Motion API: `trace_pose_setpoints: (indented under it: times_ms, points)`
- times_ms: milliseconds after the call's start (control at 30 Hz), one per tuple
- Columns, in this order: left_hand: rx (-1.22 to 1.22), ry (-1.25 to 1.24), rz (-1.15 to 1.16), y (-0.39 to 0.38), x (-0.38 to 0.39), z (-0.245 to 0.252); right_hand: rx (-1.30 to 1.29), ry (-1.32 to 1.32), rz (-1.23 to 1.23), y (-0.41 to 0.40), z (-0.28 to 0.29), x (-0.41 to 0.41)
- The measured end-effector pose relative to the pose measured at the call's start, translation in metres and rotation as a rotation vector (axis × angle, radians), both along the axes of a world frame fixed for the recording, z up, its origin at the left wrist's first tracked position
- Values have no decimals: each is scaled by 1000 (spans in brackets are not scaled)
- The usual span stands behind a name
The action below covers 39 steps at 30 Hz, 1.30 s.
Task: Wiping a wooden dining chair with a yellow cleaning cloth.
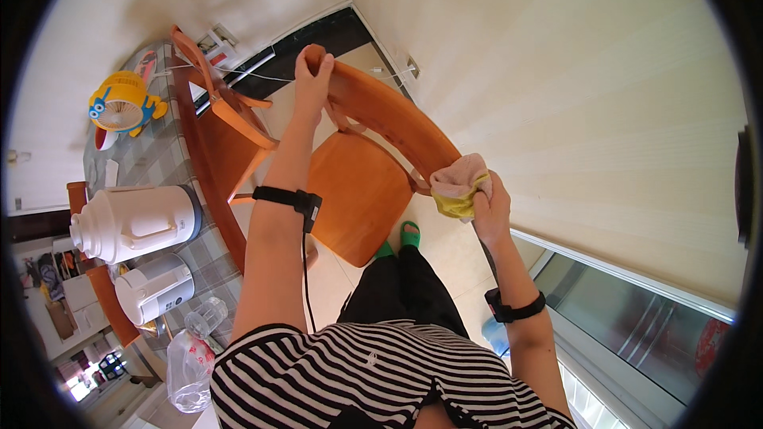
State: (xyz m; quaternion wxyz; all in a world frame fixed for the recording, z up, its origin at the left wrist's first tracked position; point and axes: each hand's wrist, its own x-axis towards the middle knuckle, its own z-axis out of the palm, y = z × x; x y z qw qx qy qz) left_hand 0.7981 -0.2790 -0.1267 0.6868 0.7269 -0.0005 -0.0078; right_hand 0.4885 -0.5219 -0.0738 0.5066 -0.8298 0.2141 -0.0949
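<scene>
A wooden chair with a curved backrest (pixel 393 113) and a flat seat (pixel 351 196) stands before me. My left hand (pixel 313 80) grips the far left end of the top rail, fingers behind it and thumb on the near side. In my right hand (pixel 493 205) is a pink and yellow cloth (pixel 459 185), bunched against the right end of the same rail. The cloth covers that end of the wood. Both forearms wear black straps with small devices.
At left, a table with a checked cover (pixel 208 250) bears a yellow character fan (pixel 122 104), a large white thermos (pixel 143 220), a white kettle (pixel 155 289) and a clear glass (pixel 206 317). A second wooden chair (pixel 229 131) stands against it. A wall (pixel 566 101) rises at right.
</scene>
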Motion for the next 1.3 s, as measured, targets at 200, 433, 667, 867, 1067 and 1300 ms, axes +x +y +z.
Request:
trace_pose_setpoints:
  times_ms: [200,433,667,867,1067,1300]
  points:
    - [155,-31,-114,-28,-60,-42,44,75,-150,-51,-29,-3]
    - [-90,320,-380,-53,-144,-54,-57,199,-56,-59,-18,-4]
    - [-1,391,-660,-81,-240,-68,-214,114,18,-66,5,58]
    - [-80,323,-651,-117,-280,-70,-377,434,321,-69,12,152]
    - [-45,567,-619,-150,-284,-46,-515,518,723,-68,-15,192]
    - [185,178,-442,-174,-308,-89,250,813,732,-90,-35,208]
